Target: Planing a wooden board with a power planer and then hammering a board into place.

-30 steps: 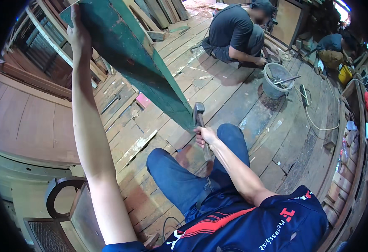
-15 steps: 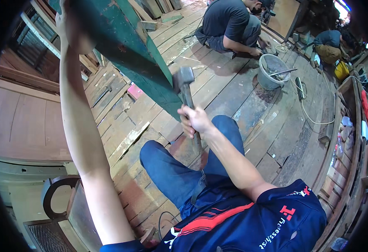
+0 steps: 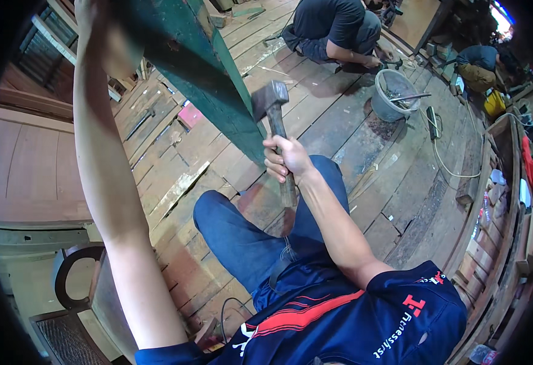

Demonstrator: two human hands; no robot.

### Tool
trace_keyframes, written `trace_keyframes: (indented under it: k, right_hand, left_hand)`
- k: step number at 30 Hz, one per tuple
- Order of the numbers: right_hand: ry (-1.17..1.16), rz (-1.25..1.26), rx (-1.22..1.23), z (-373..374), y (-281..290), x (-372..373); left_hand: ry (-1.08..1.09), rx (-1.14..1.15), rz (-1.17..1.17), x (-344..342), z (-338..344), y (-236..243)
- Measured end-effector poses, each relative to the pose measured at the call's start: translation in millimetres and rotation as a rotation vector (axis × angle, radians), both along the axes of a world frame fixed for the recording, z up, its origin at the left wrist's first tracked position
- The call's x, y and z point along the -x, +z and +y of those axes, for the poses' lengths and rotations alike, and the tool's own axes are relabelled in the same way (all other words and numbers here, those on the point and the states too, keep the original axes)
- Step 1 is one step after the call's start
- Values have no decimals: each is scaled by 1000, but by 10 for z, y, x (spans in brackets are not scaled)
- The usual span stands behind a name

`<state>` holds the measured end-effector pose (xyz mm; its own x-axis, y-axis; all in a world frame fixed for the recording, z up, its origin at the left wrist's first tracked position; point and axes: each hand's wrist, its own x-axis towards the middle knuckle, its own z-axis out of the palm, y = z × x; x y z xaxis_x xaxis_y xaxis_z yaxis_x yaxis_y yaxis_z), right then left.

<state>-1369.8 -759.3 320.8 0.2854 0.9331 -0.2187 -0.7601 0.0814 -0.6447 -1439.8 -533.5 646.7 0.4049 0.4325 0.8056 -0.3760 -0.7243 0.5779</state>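
My right hand [image 3: 288, 159] is closed around the wooden handle of a hammer [image 3: 270, 100]. The hammer's heavy blocky metal head is up, close against the right edge of a green-painted wooden board [image 3: 218, 100]; whether they touch I cannot tell. The board slants from the upper left down to the floor near my knees, its paint chipped. My left arm reaches up to the board's upper part. There my left hand [image 3: 99, 30] is at the board's left side, dark and partly cut off by the picture's edge, so its grip is unclear.
A person [image 3: 330, 30] crouches ahead, beside a grey bucket [image 3: 394, 94] of tools or scraps. Another person [image 3: 478, 64] crouches farther right. A power strip [image 3: 432, 123] with its cord lies on the plank floor [image 3: 376, 182]. A second hammer [image 3: 140, 123] lies left; a dark curved chair part [image 3: 66, 280] stands nearby.
The hammer and my right hand have risen slightly, and the hammer head has tilted a little. My left forearm has shifted slightly left.
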Motion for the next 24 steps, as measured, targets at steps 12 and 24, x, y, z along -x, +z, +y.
trace_keyframes:
  k: [12, 24]
  right_hand:
    - [2, 262, 222, 87, -1611, 34]
    - [-10, -35, -35, 120, -317, 72]
  left_hand:
    - [48, 112, -118, -125, 456, 13]
    - [83, 181, -141, -167, 796, 69]
